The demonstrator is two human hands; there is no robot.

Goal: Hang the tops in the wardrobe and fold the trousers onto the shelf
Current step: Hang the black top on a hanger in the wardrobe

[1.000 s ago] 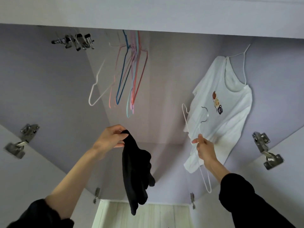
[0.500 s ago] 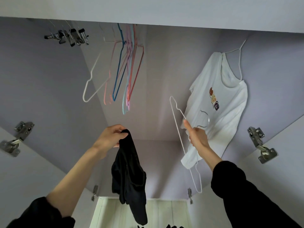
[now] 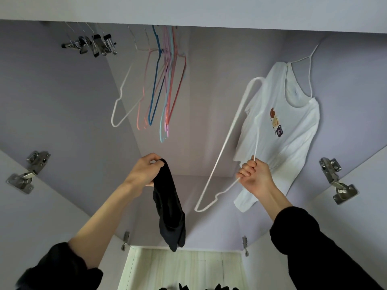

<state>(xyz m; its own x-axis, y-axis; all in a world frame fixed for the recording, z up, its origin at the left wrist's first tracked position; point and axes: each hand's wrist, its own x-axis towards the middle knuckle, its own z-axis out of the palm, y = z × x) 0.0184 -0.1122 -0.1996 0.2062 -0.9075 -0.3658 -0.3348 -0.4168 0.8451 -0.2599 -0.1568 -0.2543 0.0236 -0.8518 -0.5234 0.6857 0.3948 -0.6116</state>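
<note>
I look into the open lilac wardrobe. My left hand [image 3: 145,171] pinches the top of a black garment [image 3: 168,208], which hangs down bunched in front of the wardrobe. My right hand [image 3: 254,177] grips a white wire hanger [image 3: 225,143] near its neck, and the frame stretches up and left across the opening. Behind that hand a white T-shirt [image 3: 293,126] with a small print hangs on its own white hanger at the right.
Several empty coloured hangers [image 3: 162,91] and a white one [image 3: 123,101] hang at the top middle. Metal clip hangers [image 3: 92,45] sit at the top left. Door hinges [image 3: 27,172] [image 3: 335,181] stick out on both sides. Pale wooden floor [image 3: 182,268] lies below.
My right hand has turned the white hanger, so its frame now reaches higher and wider across the opening. The black garment has swung slightly; my left hand stays in place.
</note>
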